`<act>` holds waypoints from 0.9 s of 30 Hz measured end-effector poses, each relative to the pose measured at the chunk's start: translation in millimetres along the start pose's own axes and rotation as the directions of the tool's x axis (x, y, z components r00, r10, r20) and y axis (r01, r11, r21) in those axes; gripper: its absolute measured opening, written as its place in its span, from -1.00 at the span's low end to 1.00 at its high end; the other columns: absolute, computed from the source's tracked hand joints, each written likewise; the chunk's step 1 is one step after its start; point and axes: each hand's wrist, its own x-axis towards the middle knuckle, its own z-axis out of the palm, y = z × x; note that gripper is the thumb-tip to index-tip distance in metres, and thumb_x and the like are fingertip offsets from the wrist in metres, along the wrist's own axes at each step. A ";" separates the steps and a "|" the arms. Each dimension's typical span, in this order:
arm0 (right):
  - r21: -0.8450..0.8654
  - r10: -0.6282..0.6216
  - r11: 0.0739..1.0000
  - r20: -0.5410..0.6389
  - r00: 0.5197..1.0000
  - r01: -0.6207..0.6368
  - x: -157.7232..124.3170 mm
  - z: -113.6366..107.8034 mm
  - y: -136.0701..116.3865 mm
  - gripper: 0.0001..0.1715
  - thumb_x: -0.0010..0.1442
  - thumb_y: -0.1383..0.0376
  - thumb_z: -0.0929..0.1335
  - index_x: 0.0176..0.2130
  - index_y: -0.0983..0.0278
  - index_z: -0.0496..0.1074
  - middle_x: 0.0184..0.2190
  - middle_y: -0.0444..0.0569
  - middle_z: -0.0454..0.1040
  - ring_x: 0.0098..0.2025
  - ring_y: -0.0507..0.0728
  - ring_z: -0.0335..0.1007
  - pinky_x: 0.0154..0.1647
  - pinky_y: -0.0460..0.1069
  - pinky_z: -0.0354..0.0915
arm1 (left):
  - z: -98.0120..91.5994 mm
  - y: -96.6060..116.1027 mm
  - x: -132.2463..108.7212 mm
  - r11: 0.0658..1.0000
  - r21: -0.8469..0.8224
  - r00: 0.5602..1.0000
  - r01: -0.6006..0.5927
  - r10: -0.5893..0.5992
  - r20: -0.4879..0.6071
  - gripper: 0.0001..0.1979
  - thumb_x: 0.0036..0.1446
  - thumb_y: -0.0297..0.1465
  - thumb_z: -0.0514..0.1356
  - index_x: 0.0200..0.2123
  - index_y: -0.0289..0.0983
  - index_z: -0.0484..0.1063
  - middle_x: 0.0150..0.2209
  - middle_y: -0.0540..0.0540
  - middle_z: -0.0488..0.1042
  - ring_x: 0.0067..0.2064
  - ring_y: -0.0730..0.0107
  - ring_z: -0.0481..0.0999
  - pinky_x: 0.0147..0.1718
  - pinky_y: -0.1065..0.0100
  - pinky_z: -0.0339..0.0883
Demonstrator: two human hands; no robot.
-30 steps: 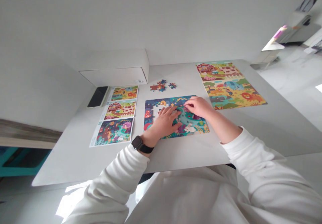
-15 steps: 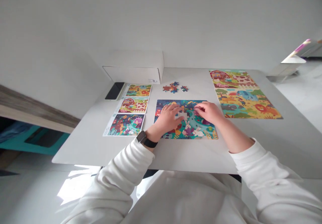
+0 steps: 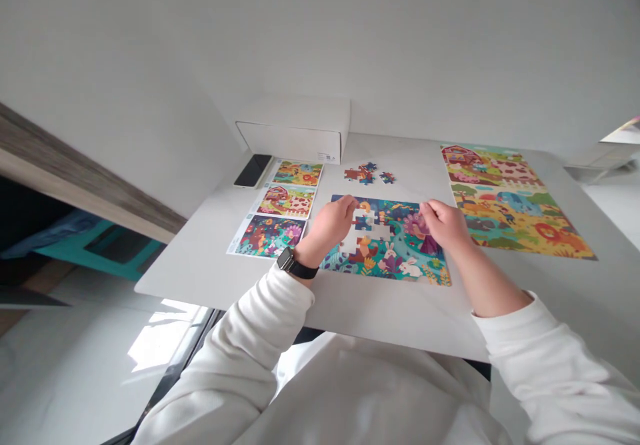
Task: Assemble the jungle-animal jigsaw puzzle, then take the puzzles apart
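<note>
A forest-animal jigsaw puzzle [image 3: 391, 258] lies in front of me, with white gaps left of its middle where the table shows. My left hand [image 3: 336, 222], a black watch at its wrist, is curled closed over the puzzle's upper left part. Whatever its fingers may hold is hidden. Over the upper right corner, my right hand [image 3: 443, 224] is also closed, thumb against the curled fingers. I cannot make out anything between them. Behind the puzzle sit several loose puzzle pieces [image 3: 367, 173], some of them overlapping or touching.
Three picture cards [image 3: 285, 200] form a column on the left beside a dark phone [image 3: 253, 170]. A white box [image 3: 295, 140] stands at the back against the wall. Two assembled puzzles [image 3: 515, 215] with farm and safari scenes lie on the right of the white table [image 3: 400, 312].
My left hand has drawn back leftward from the gaps and its spread fingers have curled closed. My right hand has moved to the puzzle's upper right corner. The view has turned left.
</note>
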 end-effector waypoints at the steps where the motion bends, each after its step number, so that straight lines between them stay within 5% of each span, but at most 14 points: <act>1: 0.001 -0.028 1.000 -0.036 0.999 0.028 -0.3 1.2 -0.1 -0.58 0.46 -0.03 0.29 -0.25 0.14 0.55 -0.41 -0.04 0.66 -0.35 0.21 0.59 -0.26 0.05 0.39 | 0.0 0.8 -0.5 1.000 0.010 1.000 0.003 -0.003 0.018 -0.66 0.54 -0.30 0.00 0.03 -0.19 0.57 -0.14 -0.17 0.69 -0.14 0.16 0.64 -0.19 0.30 0.34; 6: 0.096 -0.148 0.982 -0.128 0.981 0.161 5.1 4.1 1.4 -0.70 0.39 0.10 0.36 -0.03 0.16 0.60 -0.10 0.07 0.69 -0.18 0.22 0.64 -0.21 0.07 0.52 | -3.4 2.6 -0.5 0.995 0.087 0.998 0.041 -0.044 0.041 -0.66 0.52 -0.34 -0.01 0.00 -0.19 0.59 -0.16 -0.17 0.70 -0.17 0.17 0.63 -0.22 0.30 0.30; 12: 0.077 -0.221 0.971 -0.052 0.974 0.225 37.2 1.2 -1.9 -0.75 0.34 0.17 0.40 -0.05 0.16 0.62 -0.14 0.05 0.69 -0.19 0.22 0.65 -0.17 0.10 0.56 | -6.3 6.4 1.4 0.978 0.196 0.988 0.067 -0.092 0.122 -0.37 0.54 0.00 -0.06 -0.35 -0.21 0.62 -0.29 -0.24 0.67 -0.19 0.08 0.66 -0.24 0.26 0.32; 18: -0.002 -0.232 0.972 0.118 0.965 0.234 88.2 15.2 -19.7 -0.74 0.28 0.26 0.42 -0.05 0.19 0.64 -0.18 0.02 0.73 -0.20 0.19 0.66 -0.06 0.08 0.54 | -3.0 3.2 3.2 0.966 0.252 0.988 0.052 -0.086 0.127 -0.45 0.58 -0.15 -0.09 -0.16 -0.24 0.65 -0.13 -0.28 0.70 -0.05 0.05 0.68 -0.10 0.25 0.41; 27: -0.301 -0.189 0.908 0.327 0.926 0.292 145.7 72.3 -61.1 -0.56 0.28 0.26 0.48 0.15 0.16 0.60 0.11 0.09 0.68 0.12 0.32 0.60 0.14 0.12 0.44 | 6.6 -4.8 6.5 0.966 0.241 0.988 0.093 -0.120 0.101 -0.51 0.59 -0.23 -0.10 -0.05 -0.33 0.60 -0.06 -0.39 0.69 -0.01 0.02 0.69 -0.04 0.21 0.45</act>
